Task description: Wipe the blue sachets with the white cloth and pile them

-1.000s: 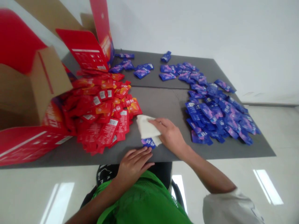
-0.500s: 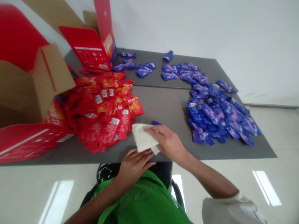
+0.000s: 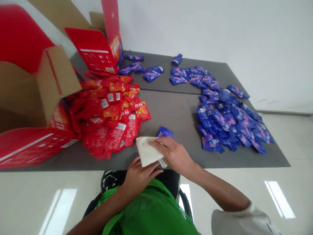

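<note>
A folded cream-white cloth (image 3: pixel 148 151) is pinched in my right hand (image 3: pixel 174 155), just above the table's front edge. My left hand (image 3: pixel 139 176) is at that edge with its fingers stretched towards the cloth and its thumb apart; the cloth hides part of the fingers. Under my right hand a small pale, greyish piece (image 3: pixel 163 163) shows, too little of it to name. One blue sachet (image 3: pixel 165 132) lies on the table right behind the cloth. A heap of red sachets (image 3: pixel 114 117) is to the left, a heap of blue sachets (image 3: pixel 227 120) to the right.
Two open red cardboard boxes stand at the left, a near one (image 3: pixel 58 71) and a far one (image 3: pixel 95 49). Several loose blue sachets (image 3: pixel 151 73) are along the back of the grey table (image 3: pixel 171 104). Behind it rises a white wall (image 3: pixel 195 29).
My right hand and the cloth have moved slightly towards me, over more of my left fingers. More of the single blue sachet behind the cloth now shows. The view has shifted a little.
</note>
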Action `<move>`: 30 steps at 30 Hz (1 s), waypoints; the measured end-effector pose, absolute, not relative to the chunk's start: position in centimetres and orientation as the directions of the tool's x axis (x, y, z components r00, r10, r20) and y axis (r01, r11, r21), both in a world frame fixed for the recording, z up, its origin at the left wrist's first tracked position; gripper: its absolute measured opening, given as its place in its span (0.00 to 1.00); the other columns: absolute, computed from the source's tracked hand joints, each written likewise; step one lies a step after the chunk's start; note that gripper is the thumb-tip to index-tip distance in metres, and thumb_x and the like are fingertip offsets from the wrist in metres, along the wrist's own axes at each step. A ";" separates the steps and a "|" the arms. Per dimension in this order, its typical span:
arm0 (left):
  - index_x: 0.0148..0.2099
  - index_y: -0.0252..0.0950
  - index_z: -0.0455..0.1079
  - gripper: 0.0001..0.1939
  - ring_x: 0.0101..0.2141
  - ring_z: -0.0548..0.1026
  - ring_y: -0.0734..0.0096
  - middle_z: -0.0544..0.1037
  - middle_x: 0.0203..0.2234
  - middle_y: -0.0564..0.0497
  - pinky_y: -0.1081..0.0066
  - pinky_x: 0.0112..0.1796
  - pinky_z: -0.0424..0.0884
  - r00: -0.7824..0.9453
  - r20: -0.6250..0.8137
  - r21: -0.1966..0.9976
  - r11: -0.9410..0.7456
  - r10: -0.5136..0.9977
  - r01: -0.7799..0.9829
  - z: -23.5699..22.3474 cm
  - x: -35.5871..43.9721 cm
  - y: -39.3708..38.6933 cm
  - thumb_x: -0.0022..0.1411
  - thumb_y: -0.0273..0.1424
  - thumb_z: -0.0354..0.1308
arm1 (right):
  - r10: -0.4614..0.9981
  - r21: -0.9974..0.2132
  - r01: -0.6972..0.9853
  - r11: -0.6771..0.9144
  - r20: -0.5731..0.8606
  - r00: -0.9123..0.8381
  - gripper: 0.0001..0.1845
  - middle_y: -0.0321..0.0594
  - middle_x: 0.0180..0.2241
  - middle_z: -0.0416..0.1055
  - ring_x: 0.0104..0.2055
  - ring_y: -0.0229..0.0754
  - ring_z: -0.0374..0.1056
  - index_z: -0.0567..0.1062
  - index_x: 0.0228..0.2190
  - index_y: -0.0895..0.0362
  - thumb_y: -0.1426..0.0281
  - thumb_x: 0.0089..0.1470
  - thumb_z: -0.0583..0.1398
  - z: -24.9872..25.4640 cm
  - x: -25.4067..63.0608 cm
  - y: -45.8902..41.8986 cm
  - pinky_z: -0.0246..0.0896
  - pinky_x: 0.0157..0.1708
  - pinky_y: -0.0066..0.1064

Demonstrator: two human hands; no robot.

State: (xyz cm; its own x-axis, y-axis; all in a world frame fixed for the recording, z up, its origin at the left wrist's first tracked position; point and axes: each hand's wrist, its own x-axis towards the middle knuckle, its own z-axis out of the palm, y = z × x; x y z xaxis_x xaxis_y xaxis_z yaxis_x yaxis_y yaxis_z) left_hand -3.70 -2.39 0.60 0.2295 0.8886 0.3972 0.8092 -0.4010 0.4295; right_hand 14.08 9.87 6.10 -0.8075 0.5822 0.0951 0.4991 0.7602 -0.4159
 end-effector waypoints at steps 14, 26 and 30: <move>0.51 0.39 0.78 0.12 0.46 0.83 0.62 0.85 0.48 0.50 0.61 0.49 0.73 0.252 0.390 0.468 -0.426 0.886 0.774 0.6 -3.7 -2.2 0.72 0.38 0.60 | 0.699 -0.353 0.631 0.690 0.101 -0.708 0.34 0.47 0.56 0.73 0.57 0.50 0.69 0.68 0.64 0.52 0.84 0.60 0.56 6.0 14.4 12.3 0.73 0.52 0.39; 0.49 0.40 0.78 0.11 0.49 0.82 0.61 0.84 0.49 0.50 0.61 0.49 0.72 0.260 0.399 0.485 -0.443 0.879 0.754 1.5 -3.7 -1.9 0.74 0.39 0.58 | 0.812 -0.377 0.732 0.567 0.107 -0.574 0.34 0.48 0.55 0.74 0.56 0.51 0.69 0.72 0.61 0.53 0.84 0.56 0.57 5.4 15.5 16.9 0.70 0.54 0.38; 0.54 0.40 0.75 0.13 0.49 0.81 0.61 0.84 0.48 0.48 0.60 0.51 0.70 0.235 0.339 0.536 -0.392 0.911 0.747 2.5 -4.1 -1.6 0.75 0.38 0.56 | 0.818 -0.582 0.585 0.565 0.302 -0.490 0.32 0.47 0.54 0.72 0.56 0.51 0.69 0.69 0.63 0.52 0.82 0.59 0.54 6.8 17.2 13.6 0.67 0.57 0.41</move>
